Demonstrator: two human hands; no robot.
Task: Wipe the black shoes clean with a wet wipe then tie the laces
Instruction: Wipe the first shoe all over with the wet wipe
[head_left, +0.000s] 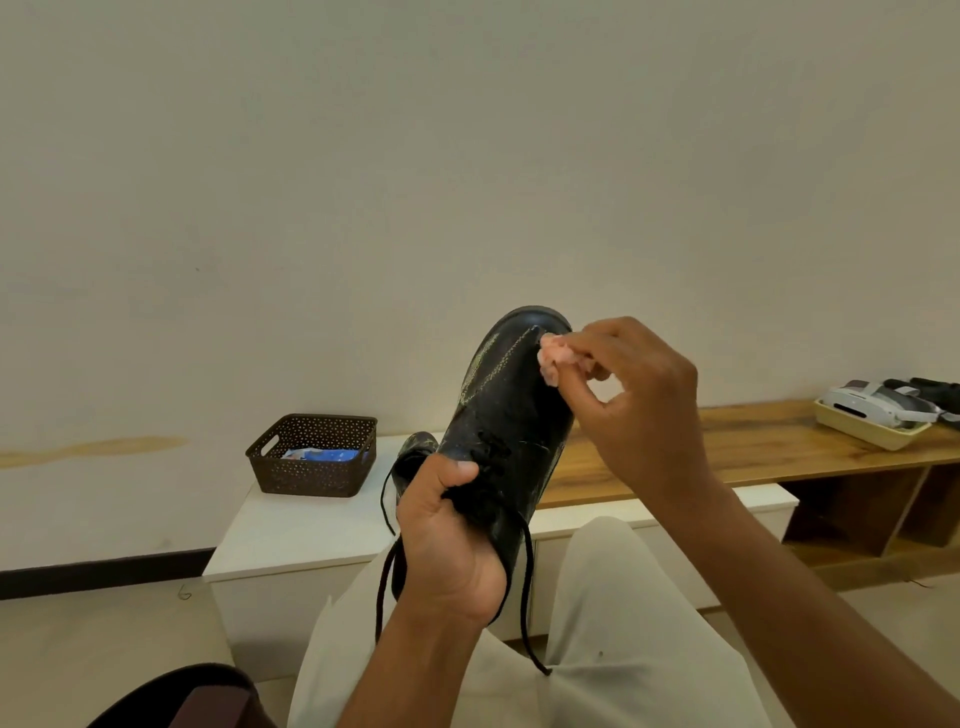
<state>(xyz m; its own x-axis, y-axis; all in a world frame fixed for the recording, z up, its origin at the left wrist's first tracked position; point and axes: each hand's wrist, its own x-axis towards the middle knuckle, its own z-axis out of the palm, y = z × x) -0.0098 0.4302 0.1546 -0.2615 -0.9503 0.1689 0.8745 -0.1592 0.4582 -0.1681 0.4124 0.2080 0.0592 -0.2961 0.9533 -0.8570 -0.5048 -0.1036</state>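
My left hand (447, 540) grips a black shoe (511, 410) by its heel end and holds it up with the toe pointing away and upward. Pale scuffs and stitching show on its upper. Its untied laces (530, 587) hang down over my lap. My right hand (639, 405) pinches a crumpled pinkish wet wipe (551, 358) against the shoe near the toe. A second black shoe (410, 457) stands on the white cabinet (291, 530) behind, mostly hidden by my left hand and the held shoe.
A dark brown perforated basket (311, 457) with a blue packet (324, 455) inside sits on the white cabinet. A wooden bench top (737, 452) runs right, carrying a cream tray (872, 428) with a white headset. My legs in light trousers fill the foreground.
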